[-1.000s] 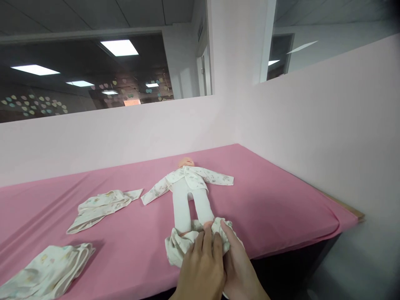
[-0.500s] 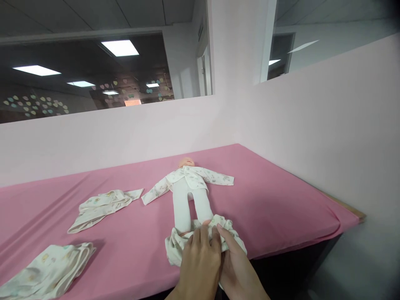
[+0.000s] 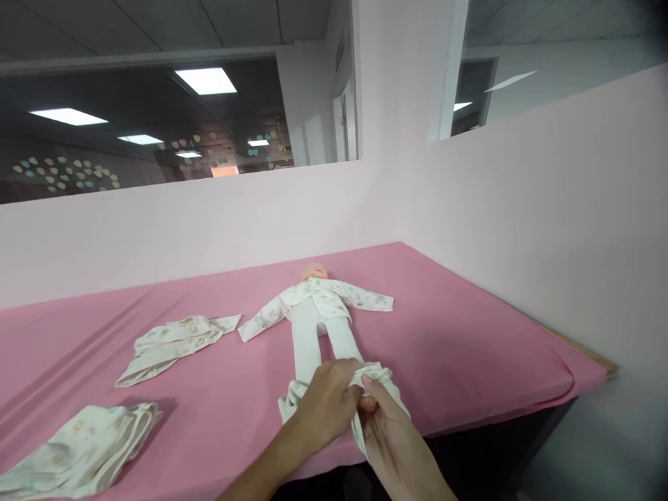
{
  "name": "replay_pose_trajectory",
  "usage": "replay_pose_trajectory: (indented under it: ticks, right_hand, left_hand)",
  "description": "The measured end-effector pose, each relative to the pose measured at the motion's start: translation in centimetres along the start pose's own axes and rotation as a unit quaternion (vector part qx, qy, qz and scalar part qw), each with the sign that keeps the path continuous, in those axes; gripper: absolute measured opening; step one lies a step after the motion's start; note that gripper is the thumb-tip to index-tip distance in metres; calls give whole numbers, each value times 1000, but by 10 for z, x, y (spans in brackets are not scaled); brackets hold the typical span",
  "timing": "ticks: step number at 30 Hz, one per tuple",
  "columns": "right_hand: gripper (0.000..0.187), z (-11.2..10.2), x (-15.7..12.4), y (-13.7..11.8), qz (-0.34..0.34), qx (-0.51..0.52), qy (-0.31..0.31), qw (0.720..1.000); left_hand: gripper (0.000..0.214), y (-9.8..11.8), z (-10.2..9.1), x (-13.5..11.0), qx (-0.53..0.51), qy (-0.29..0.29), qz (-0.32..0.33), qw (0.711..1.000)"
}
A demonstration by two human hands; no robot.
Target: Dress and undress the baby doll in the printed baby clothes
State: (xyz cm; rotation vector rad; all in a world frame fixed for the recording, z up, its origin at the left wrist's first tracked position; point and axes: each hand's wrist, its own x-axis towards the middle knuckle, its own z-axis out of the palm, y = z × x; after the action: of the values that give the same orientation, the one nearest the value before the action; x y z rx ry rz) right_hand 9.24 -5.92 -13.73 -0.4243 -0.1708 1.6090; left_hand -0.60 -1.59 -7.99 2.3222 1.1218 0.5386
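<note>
A baby doll (image 3: 321, 306) lies on its back, head away from me, in a white printed jacket with its long sleeves spread and white leggings on its legs. Printed baby trousers (image 3: 383, 376) are bunched around the lower legs. My left hand (image 3: 331, 396) is closed on the cloth at the leg on the right. Beside it, my right hand (image 3: 394, 435) has its thumb over the same cloth, palm turned up under the doll's foot (image 3: 369, 403). That foot shows between the hands. The other foot is hidden by cloth and my left hand.
The doll lies on a table with a pink cover (image 3: 459, 348); its front edge is just under my hands. A folded printed jacket (image 3: 177, 344) lies to the left, and another folded printed garment (image 3: 86, 449) is nearer me. Pale walls (image 3: 209, 229) with windows stand behind and at right.
My left hand has swung from lying over the cloth to gripping it from the left, higher up. The doll's foot now shows between my hands; the trousers are pulled further over that leg.
</note>
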Motion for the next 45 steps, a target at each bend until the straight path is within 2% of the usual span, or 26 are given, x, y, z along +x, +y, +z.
replay_pose_trajectory:
  ticks: [4, 7, 14, 18, 21, 25, 27, 28, 30, 32, 34, 35, 37, 39, 40, 43, 45]
  right_hand:
    - [30, -7, 12, 1, 7, 29, 58, 998]
    - [30, -12, 17, 1, 39, 52, 88, 994]
    - [29, -13, 19, -5, 57, 60, 55, 995]
    - [14, -12, 8, -8, 10, 18, -19, 1000]
    - [27, -17, -4, -8, -12, -41, -56, 998]
    - [42, -38, -15, -9, 18, -139, -58, 988]
    - [45, -50, -14, -13, 5, -256, -25, 966]
    - [45, -56, -12, -15, -12, -328, -7, 945]
    - [45, -62, -8, -21, -54, -472, 15, 880]
    - [42, -62, -4, -30, -97, -586, -2, 804]
    - [35, -55, 1, -42, -145, -651, -30, 744]
    - [31, -50, 5, -48, -169, -666, -32, 726]
    - [28, -37, 14, -62, -209, -668, -7, 714]
    - [32, -23, 28, -75, -223, -655, 18, 722]
    - [34, -17, 36, -80, -210, -650, 10, 731]
    - [36, 2, 62, -87, -98, -641, -85, 757]
    - [34, 9, 77, -87, -20, -640, -135, 756]
  left_hand:
    - [13, -7, -10, 15, -105, -81, -46, 990]
    - [15, -12, -12, 19, -99, -133, -28, 986]
    - [21, -20, -11, 14, 71, -92, 38, 992]
    - [19, -24, -16, 14, 132, -58, 44, 989]
    - [20, -27, -23, 15, 138, -34, 23, 990]
    - [26, -35, -29, 14, 109, -46, -1, 993]
    - [29, -39, -30, 13, 103, -32, -6, 994]
    - [31, -39, -31, 11, 105, -19, -12, 994]
    - [32, -39, -34, 6, 110, 0, -31, 993]
    - [33, -38, -39, -4, 102, -12, -46, 994]
    - [38, -37, -48, -19, 74, -34, -62, 995]
    - [41, -37, -53, -27, 55, -40, -78, 995]
    - [42, -41, -62, -43, 21, -44, -123, 991]
    - [35, -48, -70, -56, -7, -51, -163, 985]
    - [32, -52, -72, -59, -19, -57, -175, 983]
    - [28, -64, -76, -60, -64, -72, -175, 980]
    - [35, -70, -76, -54, -107, -90, -155, 978]
